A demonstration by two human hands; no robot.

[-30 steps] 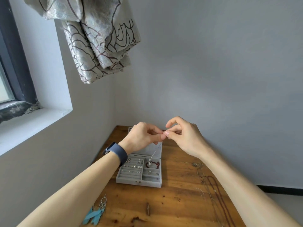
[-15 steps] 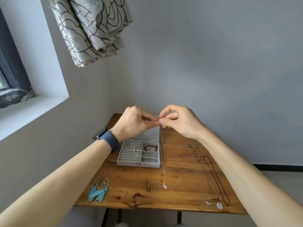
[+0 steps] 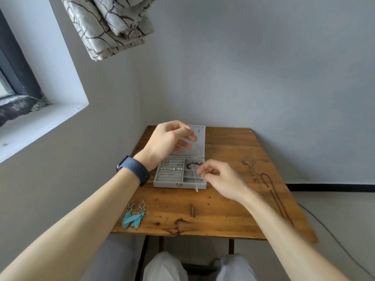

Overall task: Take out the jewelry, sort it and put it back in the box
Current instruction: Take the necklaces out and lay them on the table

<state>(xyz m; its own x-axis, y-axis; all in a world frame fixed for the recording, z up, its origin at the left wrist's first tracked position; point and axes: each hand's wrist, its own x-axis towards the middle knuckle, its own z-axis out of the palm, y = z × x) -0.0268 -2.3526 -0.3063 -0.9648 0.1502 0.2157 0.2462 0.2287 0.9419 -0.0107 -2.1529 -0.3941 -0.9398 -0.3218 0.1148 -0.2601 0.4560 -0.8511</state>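
Your left hand (image 3: 168, 142) pinches the upper end of the thin silver necklace (image 3: 197, 154) above the open lid (image 3: 199, 136). Your right hand (image 3: 221, 179) pinches it lower down, likely to keep the chain taut and untangled as it goes in. Its pendant (image 3: 196, 190) hangs at the front wall of the grey jewelry box (image 3: 162, 183) on the counter (image 3: 223, 216). Inside, the slotted left section holds stud earrings (image 3: 172, 169), and a red bracelet (image 3: 191, 164) lies in the right compartment.

text: none legible | jewelry box (image 3: 166, 183): no readable marking | wristband (image 3: 136, 171): no readable marking
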